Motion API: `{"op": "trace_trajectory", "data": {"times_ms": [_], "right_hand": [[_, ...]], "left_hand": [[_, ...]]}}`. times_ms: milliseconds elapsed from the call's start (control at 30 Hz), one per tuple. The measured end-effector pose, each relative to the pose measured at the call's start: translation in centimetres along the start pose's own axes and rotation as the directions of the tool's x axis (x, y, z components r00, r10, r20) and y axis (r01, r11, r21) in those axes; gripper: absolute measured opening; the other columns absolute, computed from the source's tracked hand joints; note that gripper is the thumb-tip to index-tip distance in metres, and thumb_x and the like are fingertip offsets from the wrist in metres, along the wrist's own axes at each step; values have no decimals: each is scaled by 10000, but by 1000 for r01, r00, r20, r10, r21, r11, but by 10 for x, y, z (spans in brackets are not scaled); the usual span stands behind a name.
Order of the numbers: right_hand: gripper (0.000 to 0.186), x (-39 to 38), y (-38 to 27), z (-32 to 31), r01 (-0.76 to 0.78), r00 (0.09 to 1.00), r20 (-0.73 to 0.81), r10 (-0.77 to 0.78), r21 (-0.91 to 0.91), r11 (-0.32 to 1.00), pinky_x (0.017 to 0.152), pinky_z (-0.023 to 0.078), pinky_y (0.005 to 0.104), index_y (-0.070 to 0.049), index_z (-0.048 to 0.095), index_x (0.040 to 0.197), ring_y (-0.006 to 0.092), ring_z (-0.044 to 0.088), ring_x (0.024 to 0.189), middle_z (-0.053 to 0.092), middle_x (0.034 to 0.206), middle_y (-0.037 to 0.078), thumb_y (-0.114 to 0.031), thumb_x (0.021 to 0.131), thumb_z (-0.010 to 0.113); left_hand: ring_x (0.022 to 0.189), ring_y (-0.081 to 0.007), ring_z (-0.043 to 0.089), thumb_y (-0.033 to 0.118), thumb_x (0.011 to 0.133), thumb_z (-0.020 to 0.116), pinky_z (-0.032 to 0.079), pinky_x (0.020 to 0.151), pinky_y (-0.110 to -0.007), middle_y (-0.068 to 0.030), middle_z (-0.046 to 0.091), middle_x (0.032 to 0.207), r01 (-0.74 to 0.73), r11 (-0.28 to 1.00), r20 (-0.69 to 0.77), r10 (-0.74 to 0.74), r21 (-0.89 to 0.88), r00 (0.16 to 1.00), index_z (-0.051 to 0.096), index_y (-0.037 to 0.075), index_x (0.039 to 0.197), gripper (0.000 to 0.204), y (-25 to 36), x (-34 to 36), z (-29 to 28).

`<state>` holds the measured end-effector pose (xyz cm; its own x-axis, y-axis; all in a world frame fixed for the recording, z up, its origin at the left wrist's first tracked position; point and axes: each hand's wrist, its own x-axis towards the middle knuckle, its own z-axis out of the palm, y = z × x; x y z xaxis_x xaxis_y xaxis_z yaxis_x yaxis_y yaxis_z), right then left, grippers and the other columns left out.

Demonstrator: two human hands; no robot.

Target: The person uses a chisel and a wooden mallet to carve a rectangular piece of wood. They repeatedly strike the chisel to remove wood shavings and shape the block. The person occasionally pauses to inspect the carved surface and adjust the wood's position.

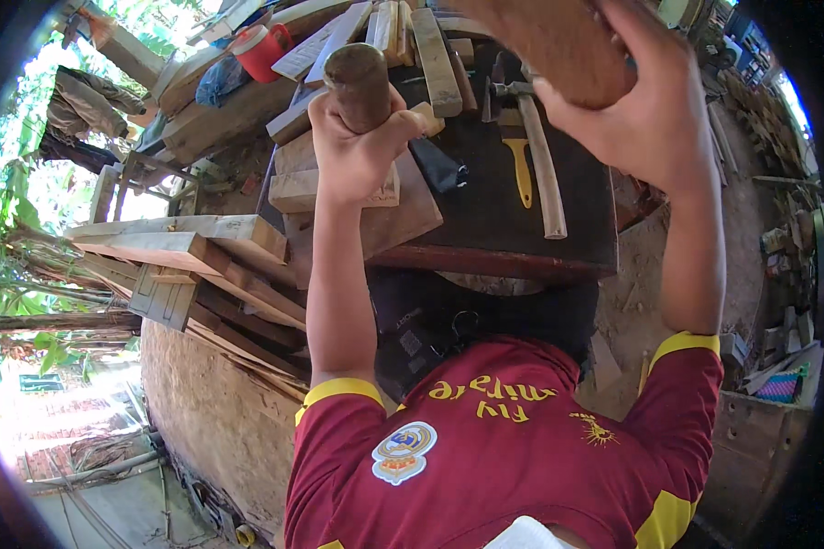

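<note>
My left hand is wrapped around a round wooden handle, whose worn end faces up. What lies below that fist is hidden. Under it, pale wooden blocks rest on a brown board at the left of the dark table. My right hand is raised at the upper right, fingers closed around a thick brown wooden block that runs out of the top of the picture. Between my arms lie a hammer with a wooden handle and a brush with a yellow handle.
A small black bundle sits on the table beside the board. Several wood strips cover its far end. Beyond them stands a red mug by a blue plastic bag. Long planks are stacked at the left, over the dirt floor.
</note>
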<state>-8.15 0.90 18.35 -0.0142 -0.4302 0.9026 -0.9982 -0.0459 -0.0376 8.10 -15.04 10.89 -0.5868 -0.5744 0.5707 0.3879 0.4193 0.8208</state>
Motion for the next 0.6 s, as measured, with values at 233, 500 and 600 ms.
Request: {"op": "trace_trajectory", "data": {"times_ms": [233, 500, 600], "right_hand": [[619, 27, -14, -6, 43, 954, 293, -66, 84, 996, 653, 570, 298, 11, 462, 1267, 214, 646, 688, 635, 804, 99, -30, 679, 654], [647, 20, -22, 3, 229, 962, 157, -222, -27, 973, 813, 559, 405, -42, 411, 1348, 282, 629, 982, 540, 1085, 145, 26, 744, 634], [657, 22, -26, -4, 279, 934, 232, -272, 6, 960, 832, 558, 414, -20, 394, 1367, 302, 625, 1016, 548, 1094, 135, 5, 764, 655]], "left_hand": [[355, -76, 397, -14, 696, 681, 286, 354, -226, 6, 447, 474, -18, 996, 22, 20, -89, 1000, 530, 36, 608, 181, -1, 4, 1], [415, -58, 460, -15, 661, 683, 321, 399, -211, 7, 507, 495, 77, 992, 20, -76, -95, 997, 564, 30, 618, 134, 3, 4, 1], [407, -63, 459, -19, 662, 680, 320, 395, -212, 5, 509, 494, 82, 991, 12, -81, -102, 997, 565, 29, 619, 131, 5, 2, -1]]}}
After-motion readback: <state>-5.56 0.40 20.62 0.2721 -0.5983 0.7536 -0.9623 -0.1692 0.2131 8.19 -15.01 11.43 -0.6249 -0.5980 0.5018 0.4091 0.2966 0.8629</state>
